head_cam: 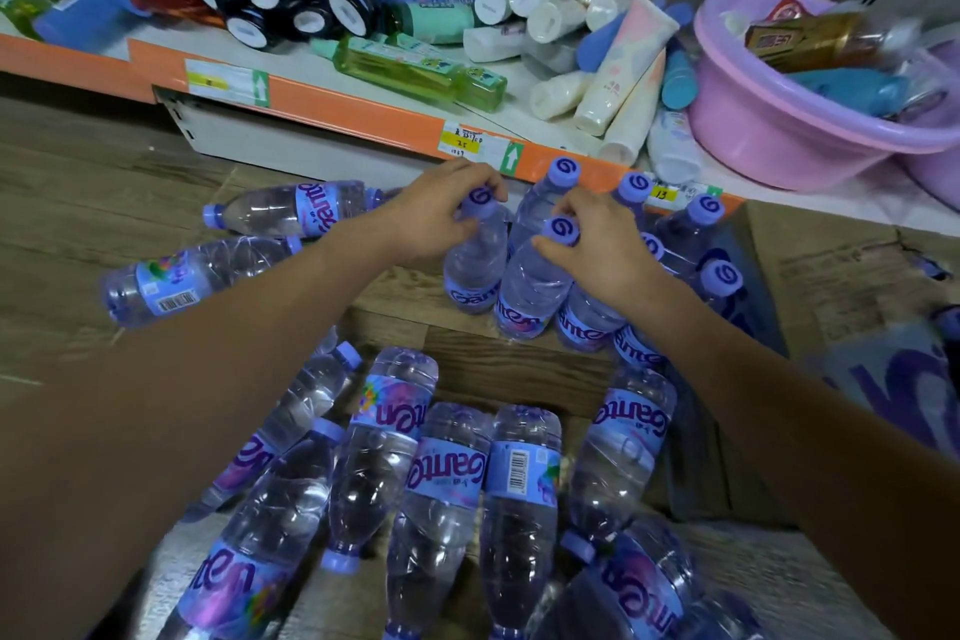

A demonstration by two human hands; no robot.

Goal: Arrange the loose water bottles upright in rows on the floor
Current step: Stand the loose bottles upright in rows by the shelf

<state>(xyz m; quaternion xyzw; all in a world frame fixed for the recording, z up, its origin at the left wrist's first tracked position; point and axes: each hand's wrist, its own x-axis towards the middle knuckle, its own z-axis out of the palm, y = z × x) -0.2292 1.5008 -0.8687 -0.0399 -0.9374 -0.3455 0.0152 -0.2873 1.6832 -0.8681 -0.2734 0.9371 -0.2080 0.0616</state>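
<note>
Two hands [436,218] [602,244] each grip a bottle [475,265] [535,286] by its cap; crowded row [675,244], a nudge could topple neighbours.

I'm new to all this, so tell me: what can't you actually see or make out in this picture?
Head view only:
- Bottles behind the right hand: the hand and arm cover part of the upright group.
- Neck of the bottle under the left hand: fingers hide it.
- Lying bottles: the nearest are cut off by the bottom edge.
- Price tag: writing too small.
- Basin: cut off by the right edge.
</note>
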